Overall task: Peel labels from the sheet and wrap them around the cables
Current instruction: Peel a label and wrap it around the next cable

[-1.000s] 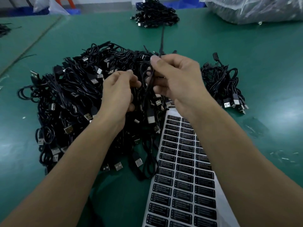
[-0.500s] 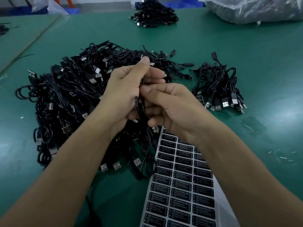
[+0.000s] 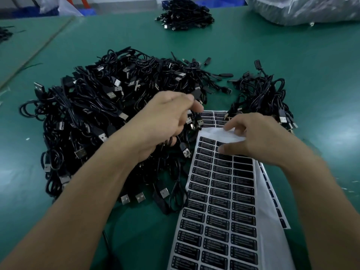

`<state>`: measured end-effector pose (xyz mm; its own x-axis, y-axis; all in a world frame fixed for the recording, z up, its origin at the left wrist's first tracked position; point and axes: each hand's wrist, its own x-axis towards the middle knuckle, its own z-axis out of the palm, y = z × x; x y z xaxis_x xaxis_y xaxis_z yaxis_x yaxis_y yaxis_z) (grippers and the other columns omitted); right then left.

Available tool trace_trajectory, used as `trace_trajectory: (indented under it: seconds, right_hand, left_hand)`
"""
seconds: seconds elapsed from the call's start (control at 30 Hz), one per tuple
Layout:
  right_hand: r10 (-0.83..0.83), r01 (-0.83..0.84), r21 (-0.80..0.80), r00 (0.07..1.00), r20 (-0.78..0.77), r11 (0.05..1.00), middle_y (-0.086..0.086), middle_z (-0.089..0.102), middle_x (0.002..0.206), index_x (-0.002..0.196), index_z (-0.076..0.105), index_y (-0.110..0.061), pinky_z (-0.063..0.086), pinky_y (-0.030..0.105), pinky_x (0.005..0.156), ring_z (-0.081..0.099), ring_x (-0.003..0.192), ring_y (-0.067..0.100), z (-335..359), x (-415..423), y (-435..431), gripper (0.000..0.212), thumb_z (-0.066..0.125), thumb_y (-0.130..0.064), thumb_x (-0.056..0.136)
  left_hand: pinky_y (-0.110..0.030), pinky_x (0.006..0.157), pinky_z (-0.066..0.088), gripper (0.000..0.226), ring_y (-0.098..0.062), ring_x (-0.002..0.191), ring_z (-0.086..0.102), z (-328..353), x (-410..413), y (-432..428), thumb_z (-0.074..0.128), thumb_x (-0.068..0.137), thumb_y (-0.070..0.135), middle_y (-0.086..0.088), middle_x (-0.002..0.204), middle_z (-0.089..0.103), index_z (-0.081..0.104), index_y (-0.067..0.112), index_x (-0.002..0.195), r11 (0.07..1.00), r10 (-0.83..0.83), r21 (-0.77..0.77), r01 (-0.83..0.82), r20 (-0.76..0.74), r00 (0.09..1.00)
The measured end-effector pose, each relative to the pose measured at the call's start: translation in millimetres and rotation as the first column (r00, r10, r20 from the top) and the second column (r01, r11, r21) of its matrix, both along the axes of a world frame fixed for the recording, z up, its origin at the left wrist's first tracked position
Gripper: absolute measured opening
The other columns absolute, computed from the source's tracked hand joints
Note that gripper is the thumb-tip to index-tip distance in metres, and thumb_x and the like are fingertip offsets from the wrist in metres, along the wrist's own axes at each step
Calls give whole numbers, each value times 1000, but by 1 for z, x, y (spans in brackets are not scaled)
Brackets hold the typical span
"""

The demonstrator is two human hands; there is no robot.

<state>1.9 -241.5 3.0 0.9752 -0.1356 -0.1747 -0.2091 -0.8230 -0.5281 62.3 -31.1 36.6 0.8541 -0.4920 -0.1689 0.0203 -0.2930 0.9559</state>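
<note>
The green table mat (image 3: 321,94) fills the view, matt and faintly scuffed, with pale glare patches at its left and right edges. Nearest lies the label sheet (image 3: 220,211): white backing with three columns of black labels printed "LED CONTROLLER", its far end a bare white strip. The edge of a second sheet (image 3: 272,201) shows from under its right side.

The right hand (image 3: 259,139) pinches the sheet's far end with fingers narrow and bent, thumb tip on a label and forefinger on the bare strip. I cannot tell if a label is lifted.

Just left, the left hand (image 3: 165,123) is curled round a black cable (image 3: 169,143) above the large pile of USB cables (image 3: 93,106), a black tangle with silver plugs.

A smaller cable pile (image 3: 263,98) sits right of the sheet's top. Further back are a third cable heap (image 3: 185,14), a clear plastic bag (image 3: 302,10), a neighbouring green table (image 3: 23,41) and blue crates (image 3: 25,12).
</note>
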Motion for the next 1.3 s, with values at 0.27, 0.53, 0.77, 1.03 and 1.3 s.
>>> trace_trajectory:
  seconds: [0.27, 0.53, 0.77, 1.03, 1.3]
  right_hand:
    - [6, -13, 109, 998, 69, 994, -11, 50, 77, 84, 65, -36, 31, 21, 54, 45, 64, 2, -6, 4, 4, 28, 88, -41, 69]
    - [-25, -150, 542, 953, 303, 827, -4, 75, 81, 82, 78, -25, 50, 24, 79, 68, 77, 5, -3, 3, 3, 8, 79, -32, 79]
    - [-101, -83, 613, 961, 259, 786, -1, 76, 91, 93, 77, -24, 51, 25, 84, 69, 83, 5, -7, 4, 10, 8, 77, -19, 86]
    - [-213, 21, 678, 956, 201, 735, 4, 76, 91, 92, 75, -27, 55, 36, 91, 70, 86, 13, -16, 8, 17, 17, 80, -13, 82]
    - [-261, 44, 697, 943, 208, 716, 0, 77, 81, 87, 76, -24, 52, 27, 85, 71, 81, 9, -19, 7, 22, 13, 82, -14, 80]
  left_hand:
    - [-38, 58, 51, 40, -10, 53, 47, -21, -13, -19, 44, 103, 43, 2, 67, 56, 49, 13, 77, 955, -53, 295, -36, 289, 956]
    - [-18, 53, 45, 43, 1, 60, 55, -33, 2, -12, 80, 70, 32, 12, 94, 66, 39, 24, 78, 963, -58, 263, -51, 392, 918]
    - [-25, 56, 36, 53, -9, 59, 42, -37, 1, -13, 90, 65, 35, 4, 82, 57, 40, 23, 77, 956, 73, 219, -195, 464, 883]
    - [-12, 57, 49, 46, -3, 62, 64, -38, -13, -19, 85, 72, 13, 7, 73, 68, 40, 24, 71, 971, 26, 183, -154, 560, 828]
    - [-17, 56, 47, 39, -9, 63, 63, -39, -16, -21, 78, 75, 20, 7, 67, 69, 40, 23, 68, 963, 56, 177, -202, 602, 796]
